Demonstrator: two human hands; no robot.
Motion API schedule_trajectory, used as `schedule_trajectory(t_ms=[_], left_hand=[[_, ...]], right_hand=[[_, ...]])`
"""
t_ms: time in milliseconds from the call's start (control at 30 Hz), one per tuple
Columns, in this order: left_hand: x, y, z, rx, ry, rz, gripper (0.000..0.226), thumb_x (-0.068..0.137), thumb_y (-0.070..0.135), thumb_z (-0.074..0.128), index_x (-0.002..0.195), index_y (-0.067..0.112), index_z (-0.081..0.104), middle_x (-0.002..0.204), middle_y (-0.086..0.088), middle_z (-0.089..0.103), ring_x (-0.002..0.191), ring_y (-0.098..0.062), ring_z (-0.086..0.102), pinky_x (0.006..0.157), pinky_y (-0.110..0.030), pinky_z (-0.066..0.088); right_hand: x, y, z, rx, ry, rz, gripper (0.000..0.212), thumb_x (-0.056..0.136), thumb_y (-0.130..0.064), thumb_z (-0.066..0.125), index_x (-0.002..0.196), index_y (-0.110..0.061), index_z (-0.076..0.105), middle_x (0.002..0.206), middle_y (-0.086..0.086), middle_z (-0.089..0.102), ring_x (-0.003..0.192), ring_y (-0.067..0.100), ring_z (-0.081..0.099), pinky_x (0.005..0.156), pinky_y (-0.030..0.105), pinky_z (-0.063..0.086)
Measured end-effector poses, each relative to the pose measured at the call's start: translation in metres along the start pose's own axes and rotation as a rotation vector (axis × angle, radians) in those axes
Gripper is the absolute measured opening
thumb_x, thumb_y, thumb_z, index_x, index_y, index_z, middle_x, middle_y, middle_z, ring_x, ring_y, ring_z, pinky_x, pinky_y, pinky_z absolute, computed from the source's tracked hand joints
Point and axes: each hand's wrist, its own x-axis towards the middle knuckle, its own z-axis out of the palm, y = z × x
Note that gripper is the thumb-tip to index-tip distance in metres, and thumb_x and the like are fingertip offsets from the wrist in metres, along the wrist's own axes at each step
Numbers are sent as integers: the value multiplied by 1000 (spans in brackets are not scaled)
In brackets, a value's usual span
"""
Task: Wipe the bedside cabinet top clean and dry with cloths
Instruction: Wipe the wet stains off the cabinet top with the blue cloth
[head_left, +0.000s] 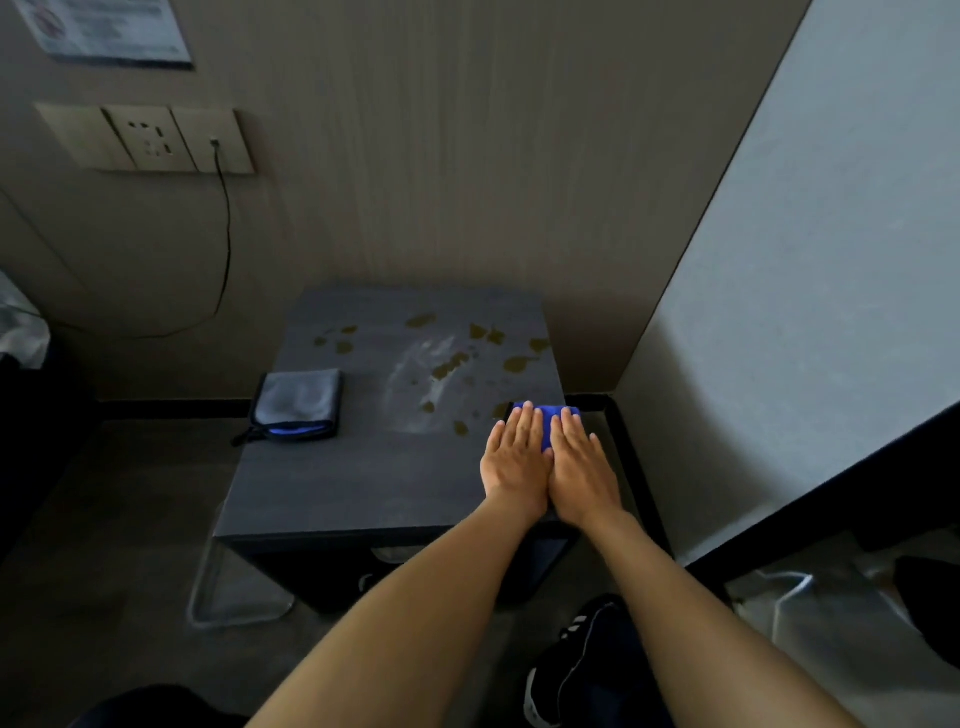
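Two hands lie flat, side by side, on a blue cloth (545, 423) at the right edge of the cabinet's dark worktop (332, 483). The left hand (514, 460) and the right hand (584, 467) touch along their inner edges, fingers straight and held close together, palms pressed down; neither pinches the cloth. Only a strip of blue shows between and past the fingertips, so how the cloth is folded cannot be told.

A second cloth, grey (298, 402) with a blue edge and a dark loop, sits folded near the worktop's left edge, well apart from the hands.

Brownish stains (452, 364) are scattered over the far half of the worktop, from the left of centre across to the right edge, and a few small ones lie just beside the blue cloth. A pale, streaky smear (418, 384) runs through the middle of them.

The cabinet stands against a beige wall (441, 156). On the wall to the left is a socket panel (150, 140), with a black cable (226, 228) hanging from it. A dark shoe (582, 665) shows on the floor below the right forearm.
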Motion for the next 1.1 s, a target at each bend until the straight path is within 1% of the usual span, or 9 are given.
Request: schedule_trajectory(t_ms=[167,333,467,567,667,767,900,1000,1100], left_hand=[[18,-10,0,-34,-2,-23,60,106,38,12,154,14,-16,161,-3,-22,148,-18,-20,123,-39,-4],[30,-27,-2,-31,11,-33,60,106,38,11,153,14,-18,161,-2,-23,148,-16,-21,123,-39,-4],[34,-56,-3,-20,20,-19,61,106,38,14,154,14,-15,162,-2,-19,149,-17,-18,123,-40,-2],[35,-86,-9,37,45,49,59,106,34,18,155,10,-6,164,-4,-7,151,-19,-9,123,-39,-1],[32,-115,-21,12,135,83,55,106,27,21,155,5,11,164,-9,12,151,-21,9,123,-37,5],[24,-149,-32,-67,230,-59,56,105,25,27,155,4,15,163,-11,17,151,-22,12,123,-36,7],[8,-197,-37,-41,213,-250,65,100,25,37,155,3,11,163,-12,14,151,-25,8,123,-38,5],[-9,-224,-36,-4,202,-359,72,99,39,43,155,7,12,162,-13,17,150,-29,10,122,-42,10],[-22,-246,-29,-45,162,-436,73,95,53,45,152,12,25,160,-12,23,148,-31,17,120,-45,18]], right_hand=[[22,-6,1,-45,14,-18,55,108,-23,18,158,-7,0,166,9,-3,153,18,-7,123,36,-4],[37,-19,2,-81,34,-43,56,108,-25,18,157,-5,2,166,11,-1,153,20,-6,124,38,-3],[48,-42,8,-69,38,-61,56,107,-25,17,157,-5,1,166,11,-2,153,20,-7,124,38,-4],[57,-64,15,-41,51,-68,58,106,-26,21,157,-5,4,166,12,1,153,21,-5,124,38,-3],[64,-81,17,-41,61,-58,64,103,-26,31,157,-5,5,166,12,3,153,21,-2,123,38,-3],[69,-94,16,-83,25,-53,72,98,-20,40,157,-5,3,166,12,0,153,22,-4,124,38,-3],[71,-112,16,-75,12,-68,75,96,-17,41,158,-9,1,166,10,-2,153,22,-5,124,40,-1],[73,-127,19,-79,2,-85,76,95,-16,41,158,-10,0,166,10,-3,153,22,-6,124,40,-1],[75,-145,23,-77,3,-99,77,95,-17,43,158,-11,0,167,9,-4,153,22,-6,124,40,-2]])
